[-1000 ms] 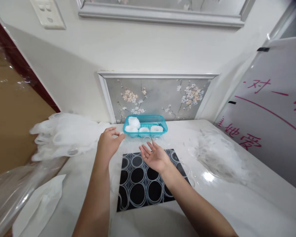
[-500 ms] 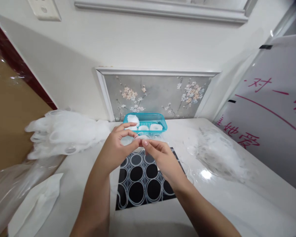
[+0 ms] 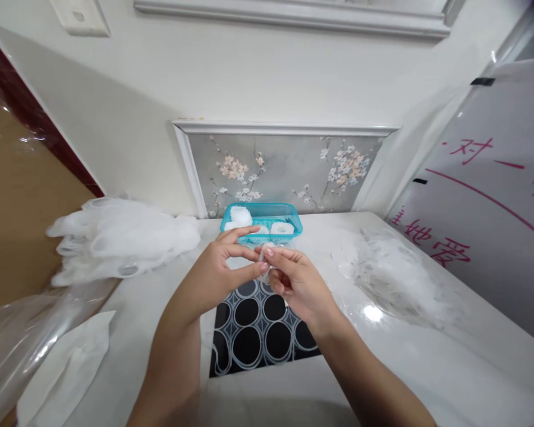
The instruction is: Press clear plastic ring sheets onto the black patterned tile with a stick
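Observation:
A small white, translucent ring-like piece (image 3: 263, 254) is pinched between my two hands above a black mat (image 3: 246, 347) patterned with circles. My left hand (image 3: 218, 267) comes at it from the left, thumb and index finger on its edge, with another finger stretched out above. From the other side my right hand (image 3: 299, 274) grips it with thumb and fingertips, the remaining fingers curled. The piece appears nearly edge-on, and the fingers cover much of it. Just behind stands a turquoise plastic basket (image 3: 296, 228) holding several white rolled or ring-shaped pieces (image 3: 282, 229).
White mesh-like material with round rims (image 3: 120, 243) is heaped on the left. More translucent mesh and rings (image 3: 394, 279) lie on the white table (image 3: 409, 362) at right. A white sheet (image 3: 66, 367) lies front left, by clear plastic wrap (image 3: 22, 332). A whiteboard (image 3: 493, 196) stands right.
The ring-like piece has turned from showing its face to nearly edge-on. My right hand has shifted its fingers on it, and both hands have moved slightly to the right.

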Demonstrator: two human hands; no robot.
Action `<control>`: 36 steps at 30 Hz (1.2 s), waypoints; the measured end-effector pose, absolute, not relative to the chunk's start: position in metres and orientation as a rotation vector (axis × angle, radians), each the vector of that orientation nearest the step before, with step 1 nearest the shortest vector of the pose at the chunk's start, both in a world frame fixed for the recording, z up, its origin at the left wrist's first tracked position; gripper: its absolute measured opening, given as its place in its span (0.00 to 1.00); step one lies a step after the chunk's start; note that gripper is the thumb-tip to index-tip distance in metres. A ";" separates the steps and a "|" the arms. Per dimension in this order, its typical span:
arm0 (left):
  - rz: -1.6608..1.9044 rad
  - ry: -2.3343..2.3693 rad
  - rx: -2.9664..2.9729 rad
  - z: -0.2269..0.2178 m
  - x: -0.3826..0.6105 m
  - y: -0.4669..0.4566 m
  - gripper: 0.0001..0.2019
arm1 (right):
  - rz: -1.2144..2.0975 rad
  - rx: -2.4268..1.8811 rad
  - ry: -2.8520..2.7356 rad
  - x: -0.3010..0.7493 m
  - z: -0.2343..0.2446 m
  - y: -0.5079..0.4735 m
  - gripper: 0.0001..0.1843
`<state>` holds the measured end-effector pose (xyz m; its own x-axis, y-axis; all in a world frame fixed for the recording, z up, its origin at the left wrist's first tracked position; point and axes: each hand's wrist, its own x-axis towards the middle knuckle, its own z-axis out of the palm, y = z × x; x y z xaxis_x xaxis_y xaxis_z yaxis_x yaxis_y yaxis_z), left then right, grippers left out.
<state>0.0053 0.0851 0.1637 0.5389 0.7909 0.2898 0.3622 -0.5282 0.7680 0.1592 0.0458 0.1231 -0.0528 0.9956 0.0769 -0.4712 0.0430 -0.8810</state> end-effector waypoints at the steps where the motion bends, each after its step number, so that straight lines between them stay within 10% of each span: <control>1: 0.853 0.920 2.129 0.163 0.007 0.085 0.08 | 1.395 -0.785 -0.932 0.160 0.123 0.046 0.12; 36: 1.063 0.671 1.550 0.159 0.032 0.081 0.17 | 1.114 -1.033 -1.481 0.179 0.143 0.023 0.14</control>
<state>0.0324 0.0812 0.1594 0.4396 0.8541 0.2778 -0.1168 -0.2523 0.9606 0.1794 0.0233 0.1425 -0.1624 0.9651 0.2056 0.0702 0.2192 -0.9732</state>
